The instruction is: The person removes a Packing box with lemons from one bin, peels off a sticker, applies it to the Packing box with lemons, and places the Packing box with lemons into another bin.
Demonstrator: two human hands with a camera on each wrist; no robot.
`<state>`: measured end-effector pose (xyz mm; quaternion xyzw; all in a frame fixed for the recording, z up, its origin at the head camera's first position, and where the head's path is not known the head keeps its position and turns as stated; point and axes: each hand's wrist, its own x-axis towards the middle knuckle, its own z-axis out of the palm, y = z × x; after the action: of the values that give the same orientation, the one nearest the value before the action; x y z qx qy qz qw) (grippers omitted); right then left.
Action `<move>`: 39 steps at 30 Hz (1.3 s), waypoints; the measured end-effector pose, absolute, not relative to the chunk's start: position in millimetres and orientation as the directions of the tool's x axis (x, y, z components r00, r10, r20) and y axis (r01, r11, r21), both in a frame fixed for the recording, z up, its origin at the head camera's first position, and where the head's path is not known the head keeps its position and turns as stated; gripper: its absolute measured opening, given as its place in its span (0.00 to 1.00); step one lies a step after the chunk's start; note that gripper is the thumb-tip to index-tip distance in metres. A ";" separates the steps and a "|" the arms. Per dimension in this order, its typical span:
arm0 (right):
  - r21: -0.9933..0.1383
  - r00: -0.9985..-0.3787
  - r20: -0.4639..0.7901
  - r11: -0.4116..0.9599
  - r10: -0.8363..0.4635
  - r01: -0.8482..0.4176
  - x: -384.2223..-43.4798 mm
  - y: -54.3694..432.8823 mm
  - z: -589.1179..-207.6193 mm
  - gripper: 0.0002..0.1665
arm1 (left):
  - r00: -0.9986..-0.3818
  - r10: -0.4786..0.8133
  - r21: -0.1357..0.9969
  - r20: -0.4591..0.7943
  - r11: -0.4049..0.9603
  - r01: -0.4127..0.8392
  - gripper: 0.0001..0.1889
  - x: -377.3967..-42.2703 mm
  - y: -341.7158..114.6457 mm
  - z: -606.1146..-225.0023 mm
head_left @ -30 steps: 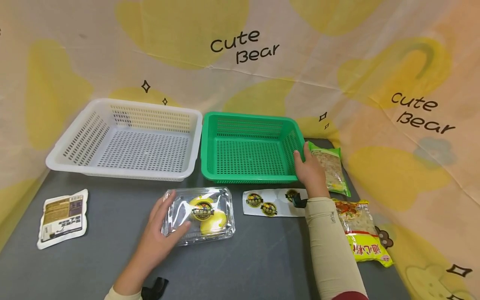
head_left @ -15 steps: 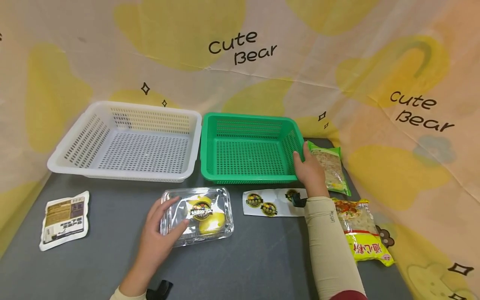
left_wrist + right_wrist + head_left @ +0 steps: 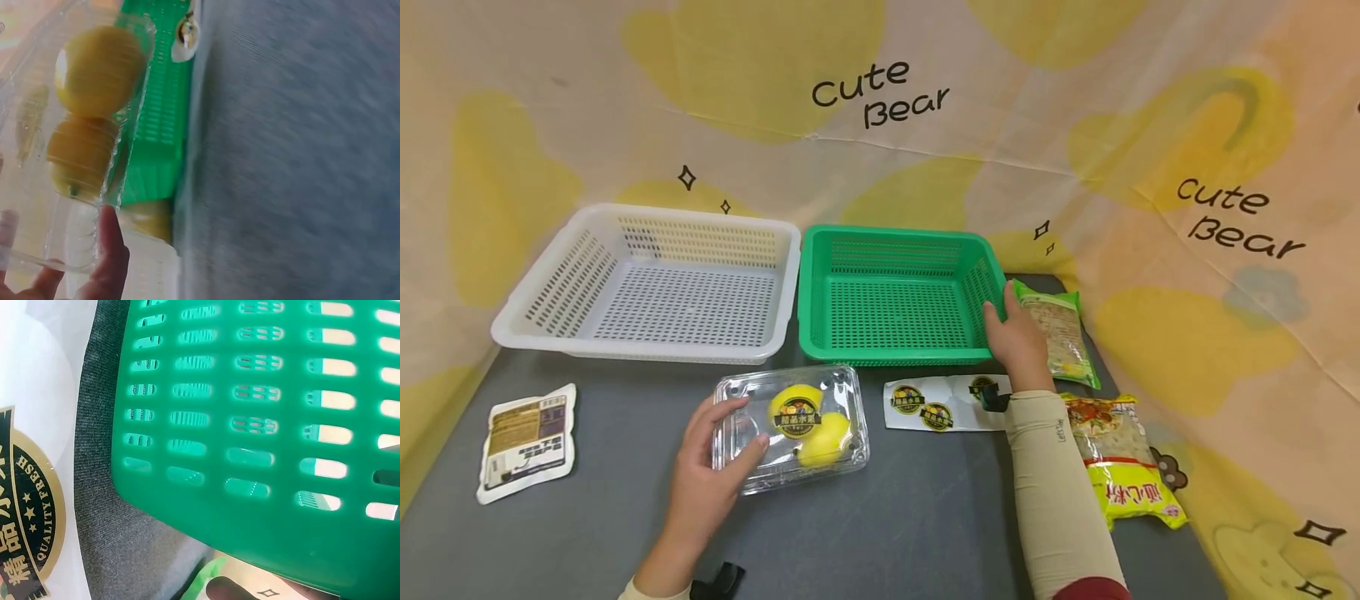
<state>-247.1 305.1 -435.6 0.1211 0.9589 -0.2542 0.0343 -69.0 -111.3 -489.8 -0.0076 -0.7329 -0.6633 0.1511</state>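
Observation:
My left hand (image 3: 703,479) grips the left end of a clear plastic fruit box (image 3: 829,400), which is raised and tilted. Two yellow lemons (image 3: 822,440) show through its lid, which bears a round black-and-gold label (image 3: 797,417). From close up, the left wrist view has the thumb and fingers around the end of the box, with the lemons (image 3: 100,70) inside. Over at the right, my right hand (image 3: 1021,348) holds the right rim of a green perforated basket (image 3: 895,357). The right wrist view mostly shows that basket's wall (image 3: 212,515), and the fingers are largely hidden.
A white basket (image 3: 647,346) stands left of the green one. In front lies a white sticker sheet (image 3: 951,390) with round labels. Two food bags, one green-edged (image 3: 1063,333) and one yellow (image 3: 1123,467), lie at the right. At far left is a flat pouch (image 3: 527,442).
The fruit box has come up off the table in my left hand and tilted, its lemons now showing more clearly. My right hand stays at the green basket's rim.

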 end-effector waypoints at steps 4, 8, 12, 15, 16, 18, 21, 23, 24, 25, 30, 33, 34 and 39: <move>-0.469 -0.968 -0.124 0.847 0.219 0.252 -247.0 304.0 -435.0 0.44 | -0.950 -0.194 0.968 0.247 0.084 0.234 0.29 -72.2 -107.9 -478.9; -0.456 -0.967 -0.110 0.853 0.228 0.253 -246.8 302.2 -435.9 0.43 | -0.954 -0.174 0.969 0.245 0.079 0.235 0.28 -79.9 -102.9 -462.0; -0.437 -0.965 -0.118 0.860 0.235 0.263 -247.0 300.0 -437.2 0.43 | -0.961 -0.141 0.970 0.240 0.077 0.231 0.26 -90.3 -97.4 -443.2; -0.425 -0.964 -0.126 0.865 0.236 0.267 -247.1 299.4 -438.2 0.43 | -0.965 -0.125 0.972 0.230 0.078 0.221 0.25 -100.1 -93.0 -429.0; -0.422 -0.964 -0.125 0.866 0.236 0.267 -247.4 299.7 -438.5 0.43 | -0.967 -0.118 0.973 0.228 0.074 0.220 0.25 -104.9 -90.9 -424.7; -0.420 -0.964 -0.125 0.867 0.237 0.267 -247.6 300.7 -438.5 0.43 | -0.966 -0.106 0.970 0.237 0.073 0.230 0.25 -116.7 -85.6 -417.3; -0.417 -0.963 -0.127 0.868 0.237 0.268 -248.2 302.1 -438.2 0.43 | -0.955 -0.082 0.957 0.284 0.086 0.277 0.24 -141.3 -74.0 -408.9; -0.418 -0.963 -0.130 0.868 0.235 0.268 -248.8 302.0 -438.8 0.43 | -0.945 -0.075 0.944 0.319 0.113 0.310 0.24 -158.6 -65.9 -405.3; -0.419 -0.964 -0.130 0.868 0.233 0.266 -249.3 301.8 -439.2 0.44 | -0.943 -0.069 0.940 0.327 0.128 0.316 0.24 -166.8 -61.5 -403.7; -0.420 -0.964 -0.128 0.868 0.233 0.265 -249.2 302.2 -439.0 0.44 | -0.939 -0.061 0.934 0.337 0.147 0.326 0.23 -175.3 -56.7 -402.4; -0.419 -0.966 -0.115 0.871 0.232 0.259 -249.3 302.4 -439.5 0.44 | -0.948 -0.022 0.931 0.318 0.199 0.307 0.24 -213.1 -31.3 -400.8; -0.417 -0.966 -0.110 0.871 0.236 0.260 -249.4 301.8 -440.0 0.44 | -0.969 0.000 0.947 0.247 0.214 0.241 0.25 -233.3 -16.2 -404.6; -0.417 -0.965 -0.109 0.871 0.237 0.260 -249.3 302.0 -439.9 0.44 | -0.977 0.003 0.953 0.213 0.221 0.209 0.26 -239.5 -11.3 -406.6; -0.432 -0.965 -0.109 0.863 0.238 0.262 -248.0 302.3 -438.2 0.44 | -0.999 0.011 0.964 0.048 0.261 0.049 0.29 -263.7 6.5 -420.4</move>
<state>-248.0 302.3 -438.2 0.1294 0.9648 -0.2273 0.0261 -263.7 6.5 -420.4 -0.0189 -0.7939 -0.6075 0.0156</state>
